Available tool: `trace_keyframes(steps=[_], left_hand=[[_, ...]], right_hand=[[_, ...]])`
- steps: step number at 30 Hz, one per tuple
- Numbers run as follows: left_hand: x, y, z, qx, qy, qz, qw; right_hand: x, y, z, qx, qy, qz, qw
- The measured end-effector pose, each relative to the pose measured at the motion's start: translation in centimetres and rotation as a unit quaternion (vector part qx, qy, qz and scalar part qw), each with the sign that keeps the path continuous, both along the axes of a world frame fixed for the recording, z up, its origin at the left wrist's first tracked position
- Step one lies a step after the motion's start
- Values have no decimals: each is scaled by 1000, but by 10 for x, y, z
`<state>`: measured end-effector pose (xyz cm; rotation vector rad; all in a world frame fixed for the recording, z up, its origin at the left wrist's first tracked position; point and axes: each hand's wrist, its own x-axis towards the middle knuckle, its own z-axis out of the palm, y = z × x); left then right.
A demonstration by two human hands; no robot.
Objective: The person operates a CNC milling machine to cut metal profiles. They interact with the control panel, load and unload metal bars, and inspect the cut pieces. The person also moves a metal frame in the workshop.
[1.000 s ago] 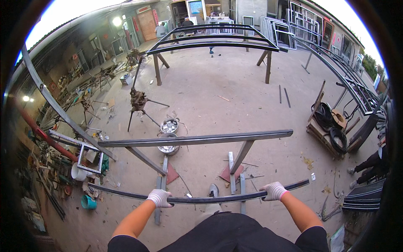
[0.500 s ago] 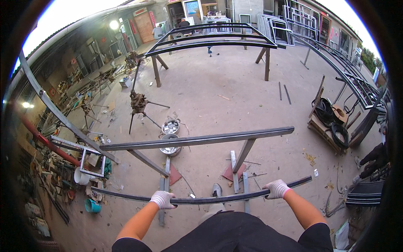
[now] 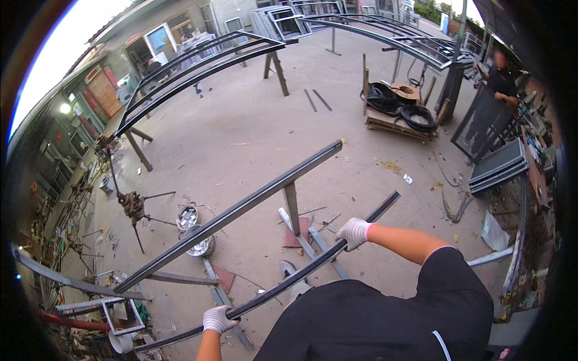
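Observation:
A long dark metal bar (image 3: pixel 289 280) runs slantwise in front of my body, lower at the left and higher at the right. My left hand (image 3: pixel 219 319), in a white striped glove, is closed around its left part. Farther right, my right hand (image 3: pixel 354 233), gloved the same way, grips the bar with its end sticking out beyond. Just ahead, a grey metal beam (image 3: pixel 241 210) lies at a similar slant on the stands' legs (image 3: pixel 291 207). The held bar is apart from that beam.
A dark welded frame (image 3: pixel 198 75) rests on trestles ahead. Two pots (image 3: pixel 198 248) of small metal pieces stand left, near a rusty tripod stand (image 3: pixel 131 206). A wooden pallet (image 3: pixel 397 125) carries black coils. At right, another person (image 3: pixel 503 81) holds a dark mesh panel (image 3: pixel 481 123).
The view has swung to the right, and the scene appears tilted. Both hands still hold the bar. The person with the mesh panel now shows more fully at the right.

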<state>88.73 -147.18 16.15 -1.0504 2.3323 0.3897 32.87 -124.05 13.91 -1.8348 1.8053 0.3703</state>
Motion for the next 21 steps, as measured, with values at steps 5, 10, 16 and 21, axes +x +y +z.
trace_keyframes(steps=[5, 10, 16, 21], left_hand=[[2, -3, -6, 5, 13, -6, 1000], [5, -6, -15, 9, -6, 4, 1000], [8, -4, -16, -9, 41, -6, 999], [7, 1, -12, -15, 67, 4, 998]], right_hand=[[5, -1, 17, 14, -20, -12, 1000], [5, 1, 11, -11, -12, -1, 1000], [4, 0, 0, 10, -13, -20, 1000], [6, 1, -9, -22, -12, -10, 1000]])
